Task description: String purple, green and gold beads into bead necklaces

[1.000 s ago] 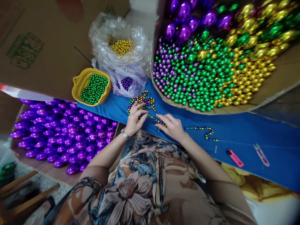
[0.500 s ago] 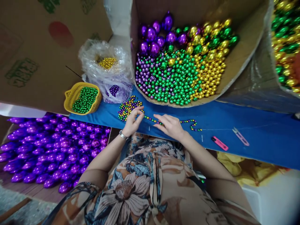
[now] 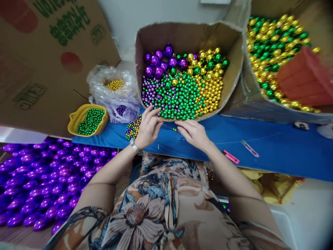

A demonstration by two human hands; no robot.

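Beads [image 3: 176, 130] just beside fingertips [image 3: 179, 123] of right hand [image 3: 194, 134], grip unclear, thread [image 3: 168, 125] pinched by left hand [image 3: 148, 129]

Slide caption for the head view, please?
Left hand and right hand at a thin beaded thread over blue cloth, an open cardboard box of shiny beads beyond.

**Left hand [image 3: 148, 128] hides part of bead pile [image 3: 132, 128]**

Whether its fingertips grip the thin thread [image 3: 168, 126] is too small to tell. The right hand [image 3: 193, 133] partly covers a few strung beads [image 3: 175, 130]. The left edge cuts off the purple baubles [image 3: 52, 177]; the right edge, the blue surface [image 3: 307, 156] and a pale object [image 3: 326, 131]. Lettering on the pink tool [image 3: 231, 157] is unreadable.
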